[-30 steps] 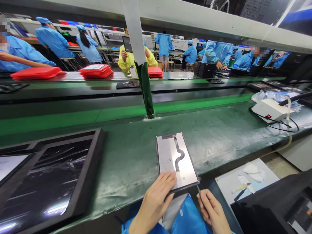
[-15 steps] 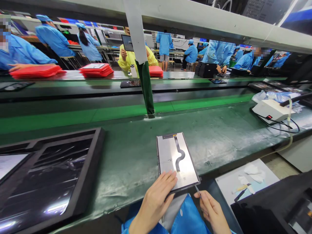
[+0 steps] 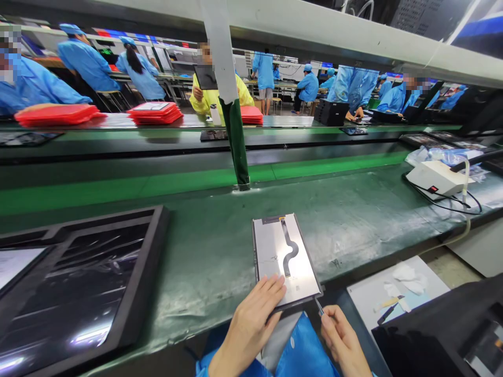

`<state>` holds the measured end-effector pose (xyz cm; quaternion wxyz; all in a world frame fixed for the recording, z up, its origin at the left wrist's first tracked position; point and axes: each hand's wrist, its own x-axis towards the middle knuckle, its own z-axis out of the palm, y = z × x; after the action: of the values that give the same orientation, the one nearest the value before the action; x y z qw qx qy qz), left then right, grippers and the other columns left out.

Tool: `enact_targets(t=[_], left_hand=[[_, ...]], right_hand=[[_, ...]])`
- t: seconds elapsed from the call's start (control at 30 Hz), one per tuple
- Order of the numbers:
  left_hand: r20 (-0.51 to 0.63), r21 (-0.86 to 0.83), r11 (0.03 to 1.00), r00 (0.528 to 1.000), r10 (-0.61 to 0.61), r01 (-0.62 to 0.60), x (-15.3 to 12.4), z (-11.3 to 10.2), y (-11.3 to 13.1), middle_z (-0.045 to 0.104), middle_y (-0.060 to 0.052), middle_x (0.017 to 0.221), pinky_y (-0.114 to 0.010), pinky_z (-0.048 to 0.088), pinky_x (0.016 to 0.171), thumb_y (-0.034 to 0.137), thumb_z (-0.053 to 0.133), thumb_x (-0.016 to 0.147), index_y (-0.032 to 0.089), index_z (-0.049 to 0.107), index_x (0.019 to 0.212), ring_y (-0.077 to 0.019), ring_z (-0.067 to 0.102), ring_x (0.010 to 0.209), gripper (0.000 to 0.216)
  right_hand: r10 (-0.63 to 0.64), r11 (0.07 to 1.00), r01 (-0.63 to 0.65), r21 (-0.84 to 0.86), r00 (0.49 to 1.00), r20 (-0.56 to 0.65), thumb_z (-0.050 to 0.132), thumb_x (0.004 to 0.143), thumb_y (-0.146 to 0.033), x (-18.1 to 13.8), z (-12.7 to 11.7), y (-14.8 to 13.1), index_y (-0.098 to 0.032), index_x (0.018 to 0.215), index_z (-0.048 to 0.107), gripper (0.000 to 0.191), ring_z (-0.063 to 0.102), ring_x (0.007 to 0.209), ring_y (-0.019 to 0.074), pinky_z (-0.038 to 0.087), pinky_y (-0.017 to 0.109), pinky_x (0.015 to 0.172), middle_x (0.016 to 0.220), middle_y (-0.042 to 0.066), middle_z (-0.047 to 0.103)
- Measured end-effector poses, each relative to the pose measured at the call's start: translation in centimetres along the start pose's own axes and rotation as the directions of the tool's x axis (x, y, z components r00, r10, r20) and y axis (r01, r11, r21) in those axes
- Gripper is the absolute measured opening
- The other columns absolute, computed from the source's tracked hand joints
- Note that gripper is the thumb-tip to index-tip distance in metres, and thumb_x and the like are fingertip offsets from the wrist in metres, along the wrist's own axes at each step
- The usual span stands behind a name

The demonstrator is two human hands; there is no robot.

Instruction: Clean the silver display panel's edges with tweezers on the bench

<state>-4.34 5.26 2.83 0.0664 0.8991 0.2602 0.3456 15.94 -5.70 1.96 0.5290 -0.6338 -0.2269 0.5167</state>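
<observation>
A tablet screen panel [image 3: 271, 246] lies back side up at the bench's near edge, its lower end jutting out over the edge. Its back is silvery white, with a dark S-shaped ribbon cable [image 3: 290, 248] along it. My left hand [image 3: 255, 314] grips the near left corner, fingers laid over the back and thumb under the edge. In my right hand [image 3: 341, 335], thumb and fingers pinch slim metal tweezers [image 3: 319, 306]. Their tip is at the panel's near right corner; whether it touches is too small to tell.
At left stands a black foam tray [image 3: 157, 251] with dark film-covered panels. A white device [image 3: 440, 178] with a hose and cable sits at right. Below it, a white board [image 3: 428, 293] carries wipes and a knife-like tool. A green-wrapped post [image 3: 238, 146] rises ahead; co-workers sit beyond the conveyor.
My right hand has drawn slightly to the right with the tweezers. My left hand and the panel have stayed put. On the conveyor, dark panels have moved a little to the right.
</observation>
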Motion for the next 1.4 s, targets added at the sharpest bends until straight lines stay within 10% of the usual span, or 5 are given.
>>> enact_targets(t=[0.47,1.4], left_hand=[[0.037,0.019,1.0,0.999,-0.002,0.001,-0.3,0.2,-0.2,0.066,-0.009,0.131,-0.038,0.048,0.107,0.016,0.048,0.096,0.016,0.054,0.134,-0.0224,0.061,0.124,0.038],[0.049,0.036,0.999,0.999,0.003,-0.005,-0.7,0.6,-0.5,0.064,-0.008,0.134,-0.039,0.049,0.107,0.012,0.049,0.094,0.017,0.053,0.135,-0.0228,0.058,0.127,0.041]], right_hand=[[-0.116,0.993,0.117,0.009,0.991,-0.072,0.072,0.07,-0.07,-0.1,1.0,0.9,-0.018,0.07,0.061,0.053,0.024,0.047,0.0069,0.02,0.02,0.042,0.053,-0.008,0.035],[0.061,0.986,-0.075,0.149,0.994,0.095,0.074,0.057,-0.078,1.2,1.2,1.7,-0.016,0.074,0.062,0.066,0.013,0.037,-0.0007,0.007,0.015,0.035,0.049,-0.01,0.038]])
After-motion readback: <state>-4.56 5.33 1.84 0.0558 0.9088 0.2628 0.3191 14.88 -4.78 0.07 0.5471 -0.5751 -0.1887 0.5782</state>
